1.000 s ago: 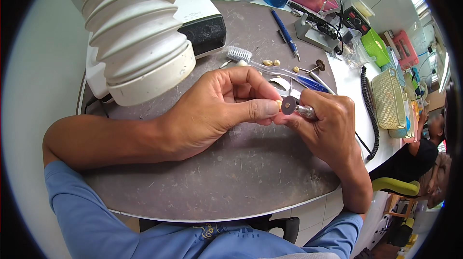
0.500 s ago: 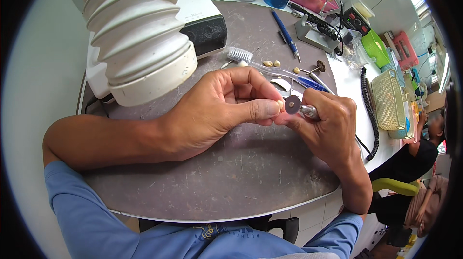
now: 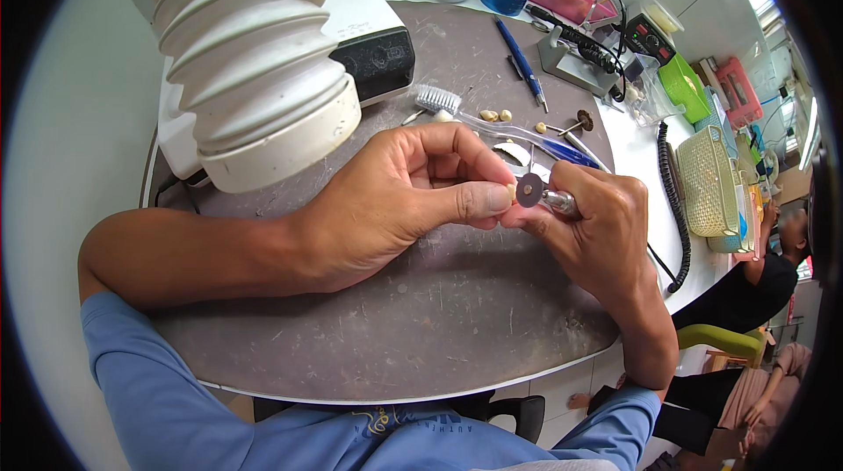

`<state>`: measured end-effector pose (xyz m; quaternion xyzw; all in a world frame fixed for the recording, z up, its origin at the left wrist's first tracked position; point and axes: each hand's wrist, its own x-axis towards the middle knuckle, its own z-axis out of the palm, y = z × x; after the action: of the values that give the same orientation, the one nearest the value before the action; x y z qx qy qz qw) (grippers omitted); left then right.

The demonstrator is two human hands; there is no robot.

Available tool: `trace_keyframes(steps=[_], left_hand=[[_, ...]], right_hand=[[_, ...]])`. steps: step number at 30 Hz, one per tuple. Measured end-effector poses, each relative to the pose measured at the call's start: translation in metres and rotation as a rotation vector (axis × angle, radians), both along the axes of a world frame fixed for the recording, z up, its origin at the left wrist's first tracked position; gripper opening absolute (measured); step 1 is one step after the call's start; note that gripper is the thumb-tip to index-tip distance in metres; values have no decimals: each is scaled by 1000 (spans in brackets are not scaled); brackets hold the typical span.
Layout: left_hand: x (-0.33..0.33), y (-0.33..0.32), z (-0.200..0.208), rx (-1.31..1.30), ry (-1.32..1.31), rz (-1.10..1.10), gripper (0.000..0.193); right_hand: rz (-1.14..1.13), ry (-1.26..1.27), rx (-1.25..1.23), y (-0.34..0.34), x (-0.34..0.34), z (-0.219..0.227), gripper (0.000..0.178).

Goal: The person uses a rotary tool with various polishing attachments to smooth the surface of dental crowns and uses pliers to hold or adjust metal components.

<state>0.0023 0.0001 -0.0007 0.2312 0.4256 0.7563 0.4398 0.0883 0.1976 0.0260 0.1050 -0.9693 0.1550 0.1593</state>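
Above the middle of the work mat, my left hand (image 3: 413, 190) pinches a small cream-coloured, tooth-like piece (image 3: 512, 191) between thumb and fingertips. Most of that piece is hidden by the fingers. My right hand (image 3: 608, 221) is wrapped round a silver rotary handpiece (image 3: 560, 201). At its tip sits a thin dark disc (image 3: 529, 190), right beside the piece; whether the two touch I cannot tell. The fingers of both hands meet just under the disc.
A white ribbed suction hose (image 3: 255, 67) hangs at the upper left. Beyond my hands lie a clear-bristled brush (image 3: 437, 100), several cream pieces (image 3: 490, 115), and a blue pen-like tool (image 3: 520, 63). A coiled black cord (image 3: 672, 208) and a woven basket (image 3: 705, 181) stand right. People are at the far right.
The disc has shifted very slightly left at the piece; both hands keep their grip. At the far right, a person in brownish clothing has moved.
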Motion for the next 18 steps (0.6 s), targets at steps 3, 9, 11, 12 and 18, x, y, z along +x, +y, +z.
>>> trace_keyframes(steps=[3, 9, 11, 12, 18], left_hand=[[0, 0, -1, 5, 6, -2, 14], [0, 1, -1, 0, 0, 0, 14], [0, 1, -1, 4, -10, 1, 14], [0, 1, -2, 4, -13, 1, 14], [0, 1, -2, 6, -15, 2, 12]], right_hand=[[0, 1, -3, 0, 0, 0, 48], [1, -11, 8, 0, 0, 0, 47], [2, -1, 5, 0, 0, 0, 47], [7, 1, 7, 0, 0, 1, 46], [5, -12, 12, 0, 1, 0, 41]])
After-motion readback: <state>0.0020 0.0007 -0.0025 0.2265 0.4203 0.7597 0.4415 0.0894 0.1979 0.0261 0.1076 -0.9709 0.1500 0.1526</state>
